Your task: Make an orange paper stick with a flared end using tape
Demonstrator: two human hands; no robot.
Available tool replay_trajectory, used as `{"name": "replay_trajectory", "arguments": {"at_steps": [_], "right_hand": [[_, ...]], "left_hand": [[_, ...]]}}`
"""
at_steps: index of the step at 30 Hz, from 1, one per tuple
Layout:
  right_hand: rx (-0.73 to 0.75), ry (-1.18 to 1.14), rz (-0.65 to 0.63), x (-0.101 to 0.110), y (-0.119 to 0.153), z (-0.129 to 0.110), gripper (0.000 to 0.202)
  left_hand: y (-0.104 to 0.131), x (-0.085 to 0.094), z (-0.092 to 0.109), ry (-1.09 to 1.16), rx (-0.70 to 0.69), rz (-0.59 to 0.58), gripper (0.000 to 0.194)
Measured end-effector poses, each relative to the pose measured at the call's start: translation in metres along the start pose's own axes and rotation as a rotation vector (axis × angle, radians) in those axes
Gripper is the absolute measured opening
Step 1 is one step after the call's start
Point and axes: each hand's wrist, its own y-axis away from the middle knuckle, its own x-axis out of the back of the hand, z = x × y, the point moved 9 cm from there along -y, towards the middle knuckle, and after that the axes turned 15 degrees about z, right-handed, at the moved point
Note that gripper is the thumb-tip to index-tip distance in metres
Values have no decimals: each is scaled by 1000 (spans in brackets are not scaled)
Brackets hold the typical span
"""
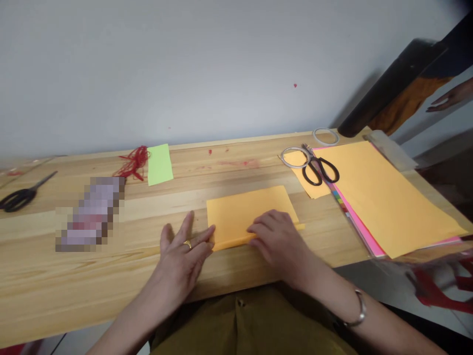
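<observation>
An orange paper sheet lies on the wooden table, its near edge folded or rolled into a narrow strip that sticks out a little at the right. My left hand, with a gold ring, has its fingers spread; the fingertips touch the sheet's lower left corner. My right hand is closed on the near edge, fingers bent over it right of the middle. What lies beneath the right fingers is hidden.
On the right are black-handled scissors, tape rings and large orange sheets over pink ones. Left lie green paper, red string, a pixelated object and more scissors. A person's hand shows far right.
</observation>
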Motion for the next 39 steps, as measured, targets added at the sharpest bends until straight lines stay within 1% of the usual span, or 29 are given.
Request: {"name": "replay_trajectory", "arguments": {"at_steps": [2, 4, 6, 9, 13, 17, 19, 22, 24, 26, 27, 28, 29, 30, 31, 32, 34, 35, 36, 37, 39], "right_hand": [[47, 24, -90, -27, -4, -23, 11], [87, 62, -138, -44, -7, -36, 14], [123, 88, -145, -51, -7, -42, 14], [144, 108, -112, -51, -4, -36, 11], [81, 149, -91, -35, 3, -8, 15], [-18, 164, -104, -9, 12, 28, 20], [-81, 144, -89, 7, 18, 48, 23], [-127, 158, -77, 29, 27, 77, 28], [-152, 239, -74, 40, 32, 94, 28], [-194, 390, -1, 52, 30, 102, 27], [-203, 447, 53, 56, 27, 98, 25], [-192, 459, 102, 55, 23, 88, 24], [-138, 392, 121, 48, 17, 69, 23], [-44, 264, 134, 37, 10, 44, 23], [43, 116, 107, 23, 5, 17, 22], [78, 9, 71, 8, 1, -5, 19], [145, -94, -40, -24, -2, -40, 13], [159, -111, -71, -36, -3, -51, 13], [160, -115, -92, -45, -3, -58, 13], [159, -112, -97, -52, -2, -61, 13], [159, -103, -93, -58, -1, -60, 12]], "left_hand": [[1, -3, 0, -19, -1, -24, 22], [1, -3, 1, -30, -8, -24, 22], [1, -2, 2, -34, -17, -10, 22], [2, -1, 3, -47, -14, 2, 23], [4, -4, 1, -42, 8, -19, 21], [3, -2, 0, -6, 26, 4, 21], [2, -1, 1, 4, 24, 15, 21], [1, -1, 2, 4, 15, 16, 21], [2, -1, 2, 3, 14, 13, 21], [2, -1, 1, 7, 14, 11, 21], [3, -1, 1, 10, 12, 16, 21], [3, -1, 1, 13, 11, 18, 21], [3, -1, 1, 16, 10, 17, 21], [3, -1, 1, 17, 11, 14, 21], [2, -1, 1, 17, 13, 6, 21], [2, -1, 1, 18, 15, -2, 21], [0, 0, 2, 28, 20, -15, 22], [0, 1, 2, 35, 23, -16, 22], [-1, 2, 2, 42, 29, -17, 22], [-1, 2, 2, 48, 34, -18, 22], [-1, 2, 2, 54, 46, -19, 22]]}}
